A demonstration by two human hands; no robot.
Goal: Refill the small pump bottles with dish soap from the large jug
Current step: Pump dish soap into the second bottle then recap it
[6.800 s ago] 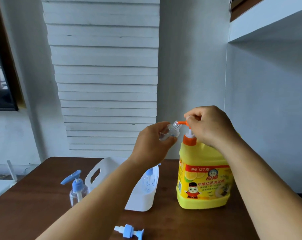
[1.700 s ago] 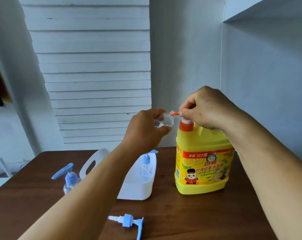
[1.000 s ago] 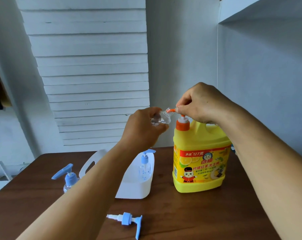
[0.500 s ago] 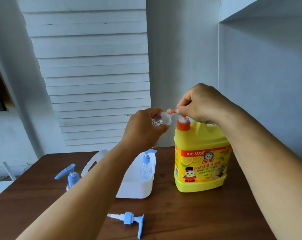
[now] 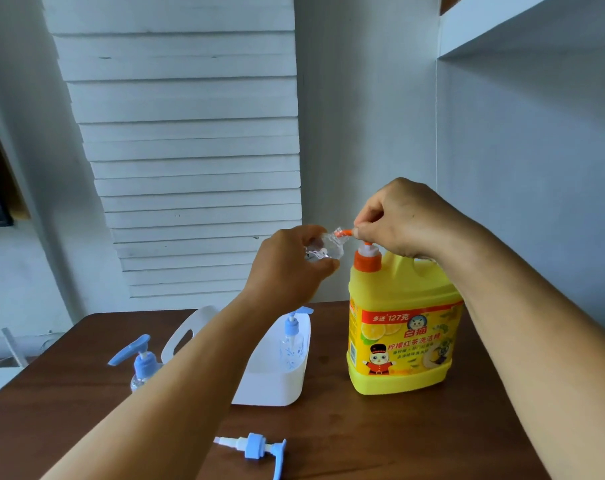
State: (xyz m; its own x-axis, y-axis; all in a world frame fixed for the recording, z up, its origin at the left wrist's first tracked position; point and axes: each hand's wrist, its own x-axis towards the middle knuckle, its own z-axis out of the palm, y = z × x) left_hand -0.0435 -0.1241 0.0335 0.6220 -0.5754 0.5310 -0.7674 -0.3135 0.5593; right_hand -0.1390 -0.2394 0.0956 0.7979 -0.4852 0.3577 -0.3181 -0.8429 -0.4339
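The yellow jug (image 5: 403, 327) stands upright on the brown tabletop (image 5: 363, 434); its label reads "127" among Chinese characters, above a cat in a red uniform. The right hand (image 5: 403, 220) pinches the orange pump spout (image 5: 342, 233). The left hand (image 5: 289, 261) grips a small clear bottle (image 5: 323, 249), tilted, its mouth at the spout tip.

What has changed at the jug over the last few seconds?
Little: the right hand on the orange pump has gone down and back up, no net change. The left hand still holds the clear small bottle tilted at the orange spout. The yellow jug, white caddy and loose blue pump stay put.
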